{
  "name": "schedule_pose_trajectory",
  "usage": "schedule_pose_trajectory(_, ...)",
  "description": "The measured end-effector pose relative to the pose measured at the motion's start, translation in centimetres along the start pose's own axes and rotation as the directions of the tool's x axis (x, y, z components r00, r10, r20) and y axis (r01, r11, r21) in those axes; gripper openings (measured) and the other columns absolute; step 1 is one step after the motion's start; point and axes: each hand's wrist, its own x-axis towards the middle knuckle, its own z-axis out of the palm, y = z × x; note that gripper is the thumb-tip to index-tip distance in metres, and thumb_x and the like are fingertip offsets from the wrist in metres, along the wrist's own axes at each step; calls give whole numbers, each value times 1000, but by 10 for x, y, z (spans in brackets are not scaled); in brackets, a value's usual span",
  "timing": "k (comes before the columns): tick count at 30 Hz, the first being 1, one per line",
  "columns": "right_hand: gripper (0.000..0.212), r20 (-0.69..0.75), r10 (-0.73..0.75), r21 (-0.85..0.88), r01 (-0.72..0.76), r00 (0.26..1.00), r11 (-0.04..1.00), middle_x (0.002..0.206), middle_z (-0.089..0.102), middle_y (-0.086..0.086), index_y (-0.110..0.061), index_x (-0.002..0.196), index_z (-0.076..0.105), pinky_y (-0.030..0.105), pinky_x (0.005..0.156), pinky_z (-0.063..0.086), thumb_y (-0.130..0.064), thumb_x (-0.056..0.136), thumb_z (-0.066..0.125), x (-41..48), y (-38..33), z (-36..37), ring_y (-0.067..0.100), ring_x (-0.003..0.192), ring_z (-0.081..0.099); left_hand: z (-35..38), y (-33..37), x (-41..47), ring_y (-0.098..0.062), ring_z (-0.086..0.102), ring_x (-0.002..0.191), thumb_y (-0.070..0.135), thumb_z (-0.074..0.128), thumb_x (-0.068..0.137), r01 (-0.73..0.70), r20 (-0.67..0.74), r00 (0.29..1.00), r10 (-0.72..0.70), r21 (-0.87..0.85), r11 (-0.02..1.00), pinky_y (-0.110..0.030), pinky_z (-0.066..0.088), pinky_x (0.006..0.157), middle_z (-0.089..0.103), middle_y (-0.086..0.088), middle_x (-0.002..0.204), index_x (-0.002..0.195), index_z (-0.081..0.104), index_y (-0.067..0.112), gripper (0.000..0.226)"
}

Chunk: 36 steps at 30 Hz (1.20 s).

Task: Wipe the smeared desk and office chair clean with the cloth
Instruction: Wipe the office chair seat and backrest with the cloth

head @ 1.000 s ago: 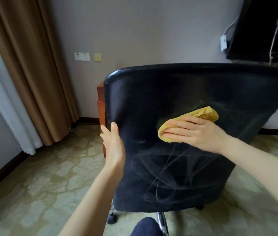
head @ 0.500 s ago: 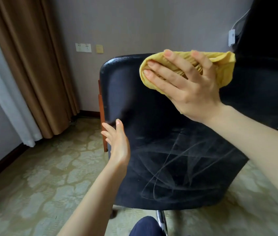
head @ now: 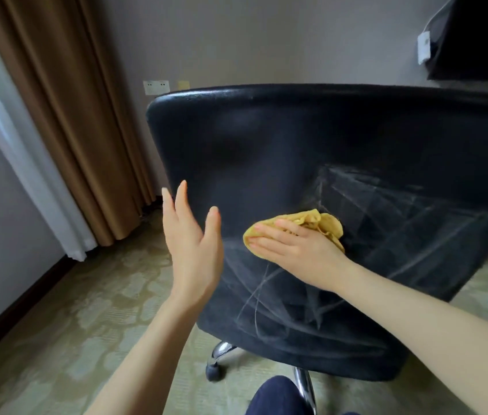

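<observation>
Left hand [head: 194, 253] released, fingers straight, at the left edge of the office chair [head: 266, 139]; contact unclear. Right hand [head: 299, 250] flat, pressing the yellow cloth [head: 323, 223] low on its back. Pale smears [head: 386, 223] lie right of it. Risk: unbraced and on a caster [head: 214, 371], the chair may roll or swivel away under pressure.

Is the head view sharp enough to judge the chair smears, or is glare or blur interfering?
Head view: pale smears read clearly on the chair back; mild sheen along its top edge, no harsh glare; right hand and cloth slightly soft; wide-angle slants the curtain at left.
</observation>
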Motion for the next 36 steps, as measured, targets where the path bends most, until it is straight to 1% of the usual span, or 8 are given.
schedule_pose_trajectory(5, 49, 38, -40, -45, 42, 998, 998, 139, 51, -4, -15, 133, 54, 38, 113, 23, -1, 87, 46, -44, 28, -19, 18, 133, 40, 7, 60, 17, -30, -3, 146, 26, 41, 92, -523, 78, 850, 521, 234, 819, -45, -1, 115, 5, -11, 159, 148, 26, 15, 60)
schedule_pose_trajectory(10, 49, -57, 83, -119, -89, 995, 989, 139, 52, -1, -13, 137, 49, 40, 112, 23, 2, 96, 27, -55, 81, -57, 20, 134, 35, 22, 116, 46, -29, 4, 147, 36, 27, 97, -766, 281, 628, 725, 389, 512, -53, -7, 113, 22, -3, 157, 144, 37, 19, 51)
schedule_pose_trajectory(17, 40, -374, 211, -174, -292, 903, 940, 139, 52, -3, -19, 133, 56, 41, 107, 31, -9, 94, 54, -13, 126, -100, 19, 130, 41, 32, 151, 97, -21, 17, 145, 37, 17, 103, -668, 411, 741, 532, 535, 518, -52, -5, 114, 51, 2, 136, 120, 60, 21, 49)
schedule_pose_trajectory(20, 37, -479, 279, -145, -389, 832, 910, 134, 57, -7, -24, 129, 60, 37, 105, 32, -13, 94, 58, 14, 118, -92, 15, 127, 44, 35, 145, 101, -29, 57, 101, 35, 14, 103, -646, 402, 759, 511, 560, 519, -41, 19, 110, 66, -6, 84, 91, 66, 13, 58)
schedule_pose_trajectory(23, 38, -514, 385, -89, -494, 767, 865, 134, 55, -10, -27, 131, 57, 32, 109, 24, -17, 94, 57, 26, 97, -70, 12, 127, 42, 37, 140, 100, -37, 56, 79, 28, 19, 102, -649, 316, 739, 595, 573, 501, -34, 31, 85, 61, -12, 68, 76, 61, 8, 54)
schedule_pose_trajectory(28, 43, -313, 336, -91, -380, 888, 921, 136, 54, -12, -21, 136, 52, 29, 116, 14, -13, 94, 45, 25, 61, -36, 11, 132, 37, 37, 134, 101, -38, 49, 66, 21, 32, 100, -652, 225, 719, 657, 546, 527, -35, 24, 63, 38, -12, 53, 54, 28, 11, 48)
schedule_pose_trajectory(31, 44, -250, 297, -57, -320, 922, 946, 136, 54, -11, -19, 137, 51, 28, 114, 18, -10, 96, 39, 22, 51, -31, 10, 132, 37, 37, 134, 108, -34, 42, 69, 28, 28, 101, -581, 238, 793, 561, 573, 578, -32, 17, 62, 34, -7, 54, 55, 29, 10, 50)
schedule_pose_trajectory(36, 47, -114, 136, 31, -133, 984, 991, 131, 58, -1, -10, 132, 56, 33, 111, 33, 4, 93, 35, -3, 41, -24, 18, 129, 48, 29, 125, 114, -36, 52, 77, 36, 20, 99, -638, 280, 747, 603, 557, 532, -33, 22, 63, 53, -13, 63, 67, 53, 7, 54)
